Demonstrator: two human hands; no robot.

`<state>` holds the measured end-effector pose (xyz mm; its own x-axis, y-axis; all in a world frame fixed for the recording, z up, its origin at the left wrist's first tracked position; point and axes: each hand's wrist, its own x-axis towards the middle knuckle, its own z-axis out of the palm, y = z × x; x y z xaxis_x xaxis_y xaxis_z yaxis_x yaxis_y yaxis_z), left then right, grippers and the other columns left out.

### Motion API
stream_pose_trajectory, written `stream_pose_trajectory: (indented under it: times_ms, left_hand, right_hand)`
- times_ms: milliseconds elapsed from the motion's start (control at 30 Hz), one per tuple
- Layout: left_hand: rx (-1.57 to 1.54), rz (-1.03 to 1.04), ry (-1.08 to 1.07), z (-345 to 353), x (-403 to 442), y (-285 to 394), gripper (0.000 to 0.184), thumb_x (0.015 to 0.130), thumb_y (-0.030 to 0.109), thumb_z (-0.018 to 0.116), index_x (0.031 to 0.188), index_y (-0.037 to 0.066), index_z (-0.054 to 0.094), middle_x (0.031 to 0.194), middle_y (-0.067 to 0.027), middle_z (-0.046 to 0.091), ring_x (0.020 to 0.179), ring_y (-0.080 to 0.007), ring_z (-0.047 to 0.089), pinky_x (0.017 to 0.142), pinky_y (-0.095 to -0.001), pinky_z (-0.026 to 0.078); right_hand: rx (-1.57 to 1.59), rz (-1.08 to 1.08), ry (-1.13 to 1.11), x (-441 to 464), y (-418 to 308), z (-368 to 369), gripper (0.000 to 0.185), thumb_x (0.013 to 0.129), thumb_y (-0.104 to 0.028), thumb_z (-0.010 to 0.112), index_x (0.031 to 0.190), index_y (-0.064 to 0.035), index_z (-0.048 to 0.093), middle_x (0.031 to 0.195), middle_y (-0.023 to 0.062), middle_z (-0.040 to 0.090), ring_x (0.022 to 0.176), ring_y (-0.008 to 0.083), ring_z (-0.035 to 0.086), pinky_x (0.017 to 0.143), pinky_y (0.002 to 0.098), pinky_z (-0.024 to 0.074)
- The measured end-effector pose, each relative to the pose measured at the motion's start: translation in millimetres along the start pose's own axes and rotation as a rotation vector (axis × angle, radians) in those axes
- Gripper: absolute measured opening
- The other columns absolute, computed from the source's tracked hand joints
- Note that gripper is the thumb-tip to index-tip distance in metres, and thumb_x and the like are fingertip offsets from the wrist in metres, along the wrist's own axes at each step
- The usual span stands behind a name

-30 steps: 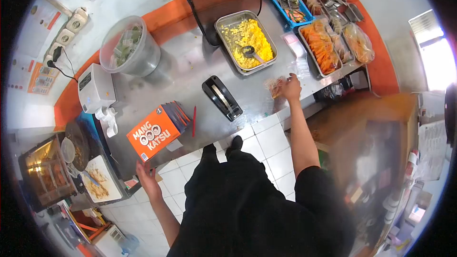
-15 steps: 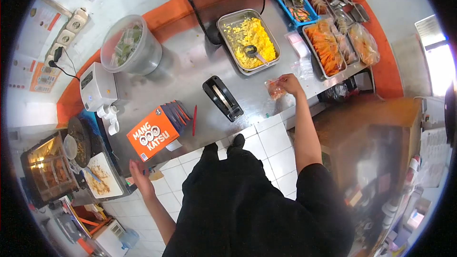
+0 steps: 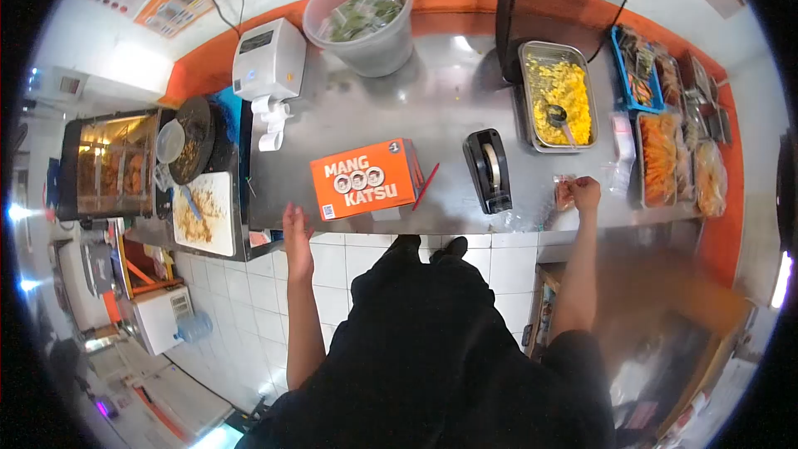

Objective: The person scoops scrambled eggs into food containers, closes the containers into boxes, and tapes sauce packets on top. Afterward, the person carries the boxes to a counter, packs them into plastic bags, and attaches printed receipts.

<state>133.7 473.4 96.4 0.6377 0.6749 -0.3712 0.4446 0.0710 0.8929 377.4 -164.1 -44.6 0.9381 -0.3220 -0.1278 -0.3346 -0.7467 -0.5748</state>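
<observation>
At the counter's right front, my right hand pinches a small clear plastic packet with reddish-orange contents, low over the steel surface. My left hand is at the front edge with its fingers stretched out and nothing in them. Just right of it lies an orange Mang Katsu box, apart from the fingers. A red pen lies along the box's right side. Between the box and my right hand stands a black tape dispenser.
Behind my right hand are a metal tray of yellow food with a ladle, and a tray of orange packets. A clear bucket and white printer stand at the back. A stained cutting board lies left.
My view has turned left, so the counter and its things sit further right in the picture. My right hand still holds the packet; my left hand remains open near the box.
</observation>
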Motion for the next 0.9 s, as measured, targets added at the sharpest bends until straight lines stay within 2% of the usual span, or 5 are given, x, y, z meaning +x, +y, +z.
stream_pose_trajectory:
  times_ms: [200, 433, 567, 700, 900]
  left_hand:
    - [-0.054, -0.011, 0.014, -10.8, 9.0, -8.4, 0.071, 0.105, 0.049, 0.049, 0.158, 0.006, 0.028, 0.154, -0.0195, 0.041, 0.14, -0.0324, 0.045, 0.113, -0.0467, 0.037]
    - [-0.158, -0.02, -0.005, -11.2, 18.1, -7.4, 0.072, 0.104, 0.052, 0.051, 0.157, 0.007, 0.031, 0.152, -0.0179, 0.042, 0.139, -0.0301, 0.045, 0.112, -0.0476, 0.038]
    - [-0.257, 0.037, -0.151, 4.8, 31.7, 4.1, 0.072, 0.105, 0.056, 0.046, 0.158, 0.01, 0.03, 0.154, -0.0175, 0.041, 0.141, -0.0308, 0.043, 0.114, -0.0488, 0.035]
    - [-0.377, 0.106, -0.339, 17.2, 34.9, 19.0, 0.074, 0.105, 0.061, 0.039, 0.16, 0.013, 0.028, 0.156, -0.0162, 0.039, 0.144, -0.0298, 0.039, 0.117, -0.0498, 0.032]
    - [-0.289, 0.099, -0.476, 28.1, 41.8, 18.7, 0.084, 0.102, 0.067, 0.039, 0.162, 0.012, 0.017, 0.163, -0.0207, 0.025, 0.153, -0.0343, 0.023, 0.122, -0.0527, 0.022]
  right_hand:
    - [0.308, -0.065, -0.045, -35.9, -23.3, -28.4, 0.011, 0.083, -0.005, 0.075, 0.086, 0.0043, 0.069, 0.08, 0.0097, 0.073, 0.077, 0.0168, 0.068, 0.073, 0.033, 0.0545]
    - [0.293, -0.243, -0.025, -174.5, -267.6, -115.6, 0.011, 0.085, -0.003, 0.076, 0.088, 0.0042, 0.069, 0.083, 0.0089, 0.072, 0.08, 0.0136, 0.066, 0.076, 0.0273, 0.0525]
    - [0.84, -0.244, -0.482, -218.4, -361.7, -91.3, 0.013, 0.081, 0.001, 0.08, 0.088, 0.003, 0.07, 0.085, 0.0064, 0.07, 0.08, 0.0105, 0.066, 0.073, 0.0238, 0.0518]
    - [0.749, -0.295, -0.693, -236.2, -428.6, -11.5, 0.014, 0.081, -0.003, 0.081, 0.088, 0.0035, 0.071, 0.08, 0.0048, 0.071, 0.07, 0.0112, 0.065, 0.065, 0.0258, 0.0509]
    - [0.459, -0.488, -0.284, -234.9, -422.2, 42.1, 0.027, 0.085, -0.017, 0.082, 0.099, 0.0039, 0.071, 0.083, 0.0057, 0.071, 0.074, 0.0096, 0.062, 0.068, 0.026, 0.0495]
